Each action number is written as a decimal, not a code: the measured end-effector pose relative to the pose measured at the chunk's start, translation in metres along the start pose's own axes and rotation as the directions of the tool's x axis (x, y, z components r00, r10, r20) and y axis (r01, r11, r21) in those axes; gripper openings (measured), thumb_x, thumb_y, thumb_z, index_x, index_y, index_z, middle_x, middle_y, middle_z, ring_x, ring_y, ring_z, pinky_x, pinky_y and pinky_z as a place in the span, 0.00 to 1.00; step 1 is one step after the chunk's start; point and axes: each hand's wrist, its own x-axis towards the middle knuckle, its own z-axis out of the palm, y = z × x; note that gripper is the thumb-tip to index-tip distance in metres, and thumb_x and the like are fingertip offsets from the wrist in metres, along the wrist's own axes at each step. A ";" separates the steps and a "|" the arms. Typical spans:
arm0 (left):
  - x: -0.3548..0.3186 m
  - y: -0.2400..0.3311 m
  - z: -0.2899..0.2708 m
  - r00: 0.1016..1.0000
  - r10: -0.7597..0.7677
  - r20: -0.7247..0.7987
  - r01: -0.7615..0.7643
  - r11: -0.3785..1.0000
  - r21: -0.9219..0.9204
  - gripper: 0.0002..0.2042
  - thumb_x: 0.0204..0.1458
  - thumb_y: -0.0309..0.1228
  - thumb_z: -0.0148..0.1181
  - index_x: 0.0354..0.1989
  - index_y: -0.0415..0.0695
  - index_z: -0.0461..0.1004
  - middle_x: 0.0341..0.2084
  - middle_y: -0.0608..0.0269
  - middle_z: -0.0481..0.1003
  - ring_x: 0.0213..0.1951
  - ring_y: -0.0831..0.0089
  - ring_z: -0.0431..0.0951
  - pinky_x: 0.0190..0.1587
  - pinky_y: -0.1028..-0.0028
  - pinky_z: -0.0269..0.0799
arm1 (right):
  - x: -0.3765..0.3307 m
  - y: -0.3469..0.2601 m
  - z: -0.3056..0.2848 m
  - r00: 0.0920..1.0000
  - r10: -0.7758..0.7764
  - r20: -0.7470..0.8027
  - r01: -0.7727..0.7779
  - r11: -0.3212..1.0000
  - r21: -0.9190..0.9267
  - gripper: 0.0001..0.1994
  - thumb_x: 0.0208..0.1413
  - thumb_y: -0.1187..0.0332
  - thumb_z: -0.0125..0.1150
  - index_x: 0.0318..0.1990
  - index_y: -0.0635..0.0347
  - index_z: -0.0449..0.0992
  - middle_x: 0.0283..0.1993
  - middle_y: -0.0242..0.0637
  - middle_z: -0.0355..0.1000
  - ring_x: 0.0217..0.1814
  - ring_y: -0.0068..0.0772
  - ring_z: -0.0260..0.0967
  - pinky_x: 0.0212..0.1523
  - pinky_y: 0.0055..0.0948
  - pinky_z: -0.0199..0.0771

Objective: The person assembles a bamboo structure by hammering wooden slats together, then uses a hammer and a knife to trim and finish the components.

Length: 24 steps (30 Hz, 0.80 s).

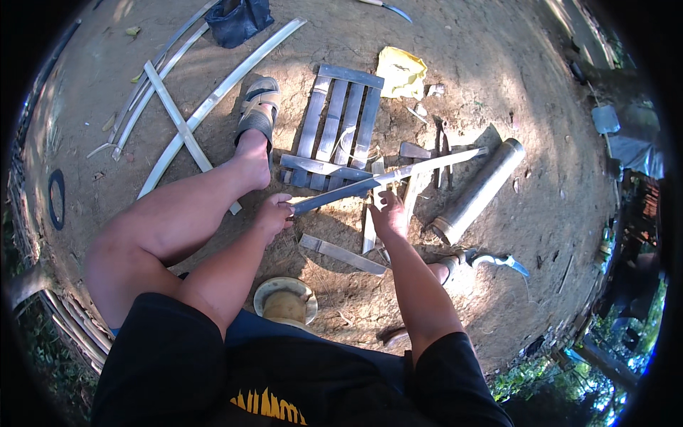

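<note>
At the far left of the frame, a flat black ring (56, 199) lies on bare earth, and toward the upper left long, pale, split lengths of what seems to be bamboo (186, 130) cross one another. A foot in a grey-brown strapped sandal (260, 107) stands beside them. Left of centre, the left hand (277, 218) is closed round the dark end of a long, narrow strip, dark grey turning pale (398, 174), which slants across the middle and rises to the right. Behind it, at upper centre, sits a grey slatted wooden-looking panel (350, 114). Just right of centre, the right hand (390, 215) is loosely curled at the strip's lower edge; whether its fingers grip it I cannot tell. Past these lie a crumpled yellow bag (402, 73) at upper centre-right, a thick grey bamboo-like tube (481, 191) and, lower, a curved blade (518, 267). The step in hand looks like steadying and positioning the strip; the next move probably calls for a firm left hold while the right hand guides its length.
</note>
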 end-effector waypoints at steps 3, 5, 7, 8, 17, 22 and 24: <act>0.005 -0.003 -0.001 0.998 0.028 -0.057 -0.026 0.999 0.040 0.19 0.60 0.24 0.58 0.61 0.44 0.68 0.51 0.60 0.71 0.49 0.69 0.75 0.47 0.62 0.79 | 0.023 -0.012 -0.017 0.988 -0.097 -0.116 0.065 0.965 -0.253 0.29 0.54 0.64 0.66 0.65 0.45 0.66 0.68 0.40 0.61 0.71 0.45 0.57 0.67 0.44 0.66; 0.003 0.004 0.004 0.997 0.002 -0.074 0.000 1.000 0.031 0.19 0.61 0.24 0.56 0.61 0.44 0.68 0.51 0.60 0.70 0.49 0.68 0.75 0.48 0.61 0.79 | 0.040 -0.019 -0.028 0.995 -0.099 -0.029 0.079 0.908 -0.412 0.29 0.60 0.64 0.58 0.69 0.42 0.62 0.74 0.37 0.54 0.77 0.43 0.50 0.72 0.47 0.58; 0.002 0.009 0.006 0.998 -0.018 -0.064 0.016 1.000 -0.020 0.19 0.62 0.23 0.55 0.61 0.43 0.67 0.51 0.59 0.70 0.49 0.68 0.75 0.48 0.62 0.79 | 0.061 -0.015 -0.026 0.984 -0.169 0.050 0.167 0.801 -0.575 0.28 0.63 0.67 0.51 0.72 0.41 0.59 0.78 0.33 0.49 0.79 0.41 0.46 0.76 0.47 0.51; 0.002 0.012 0.009 0.999 -0.021 -0.040 0.019 0.998 -0.068 0.19 0.62 0.23 0.55 0.61 0.42 0.67 0.51 0.59 0.71 0.48 0.68 0.75 0.48 0.62 0.79 | 0.072 -0.015 -0.027 0.989 -0.084 0.124 0.143 0.769 -0.623 0.29 0.65 0.70 0.44 0.74 0.39 0.57 0.80 0.29 0.48 0.82 0.38 0.42 0.79 0.49 0.42; 0.047 -0.027 -0.018 0.956 0.171 -0.237 -0.230 0.941 -0.247 0.09 0.58 0.22 0.60 0.47 0.34 0.74 0.40 0.61 0.75 0.40 0.75 0.77 0.45 0.75 0.76 | 0.076 -0.032 -0.051 0.847 -0.429 0.312 0.528 0.624 -0.576 0.17 0.61 0.59 0.59 0.57 0.38 0.75 0.52 0.37 0.72 0.64 0.41 0.63 0.69 0.47 0.55; 0.059 -0.037 -0.019 0.961 0.197 -0.193 -0.253 0.908 -0.334 0.11 0.59 0.25 0.62 0.49 0.35 0.77 0.42 0.60 0.78 0.43 0.73 0.79 0.44 0.74 0.77 | 0.048 -0.012 -0.068 0.847 -0.454 0.278 0.530 0.671 -0.518 0.20 0.61 0.57 0.62 0.61 0.34 0.74 0.49 0.36 0.71 0.59 0.39 0.65 0.61 0.43 0.62; 0.061 -0.031 -0.012 0.965 0.188 -0.184 -0.229 0.945 -0.234 0.13 0.60 0.27 0.62 0.51 0.37 0.78 0.43 0.60 0.79 0.43 0.73 0.79 0.44 0.74 0.77 | 0.038 0.010 -0.065 0.888 -0.383 0.256 0.460 0.710 -0.534 0.19 0.60 0.57 0.64 0.58 0.36 0.75 0.50 0.34 0.72 0.60 0.41 0.66 0.61 0.45 0.63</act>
